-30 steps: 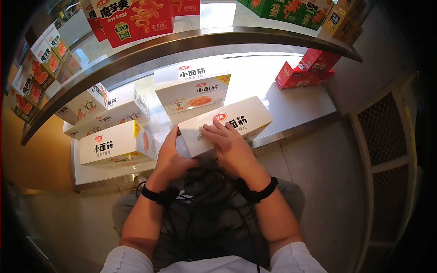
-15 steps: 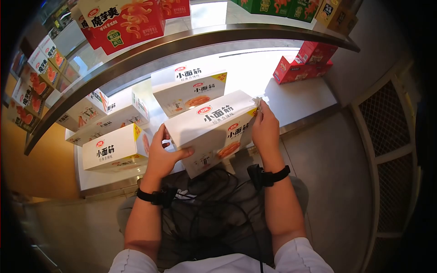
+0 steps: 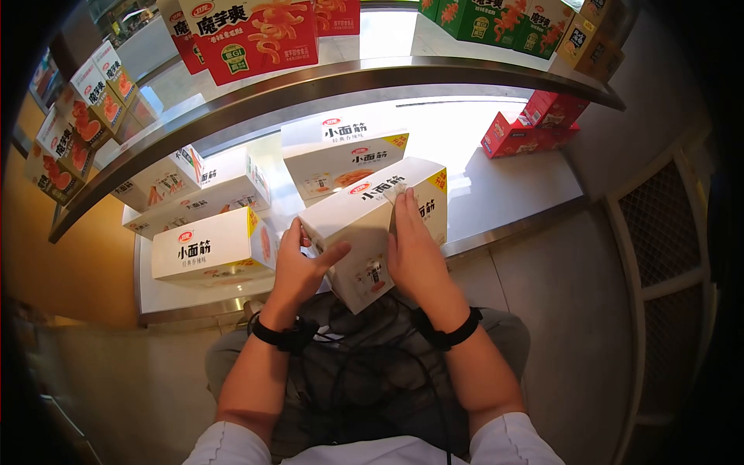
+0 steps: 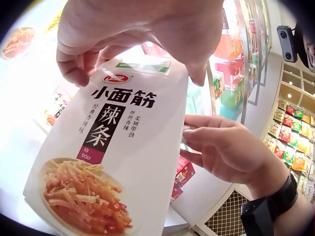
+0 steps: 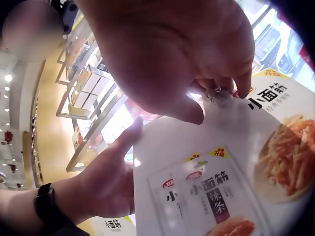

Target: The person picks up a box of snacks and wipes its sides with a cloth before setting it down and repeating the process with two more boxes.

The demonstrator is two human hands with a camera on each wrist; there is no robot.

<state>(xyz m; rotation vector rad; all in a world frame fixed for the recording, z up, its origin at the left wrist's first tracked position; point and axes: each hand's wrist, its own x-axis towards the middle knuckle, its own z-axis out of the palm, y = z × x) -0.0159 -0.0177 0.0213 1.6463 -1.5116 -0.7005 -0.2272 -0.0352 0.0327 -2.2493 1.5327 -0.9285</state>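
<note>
A white box with a noodle picture (image 3: 364, 267) is held tilted above the person's lap, in front of the shelf. The left hand (image 3: 302, 267) grips its left end, thumb on the near side; the left wrist view shows this hand (image 4: 142, 29) over the printed end panel (image 4: 147, 172). On the box's top near edge lies the right hand (image 3: 418, 256), a crumpled whitish tissue (image 3: 394, 194) at its fingertips. In the right wrist view, this hand's (image 5: 172, 54) fingers curl around the tissue (image 5: 219, 98) against the box (image 5: 246, 132).
Similar white boxes (image 3: 203, 248) stand left of the held box and another (image 3: 341, 167) behind it. Red boxes (image 3: 515, 136) sit at the shelf's right end. Above runs a metal-edged upper shelf (image 3: 341, 74) with red and green boxes. Cables lie over the lap.
The box's right end has swung nearer the other hand's wrist side, showing more of its long side. The right hand and tissue have moved left from the right corner to the middle of the top edge.
</note>
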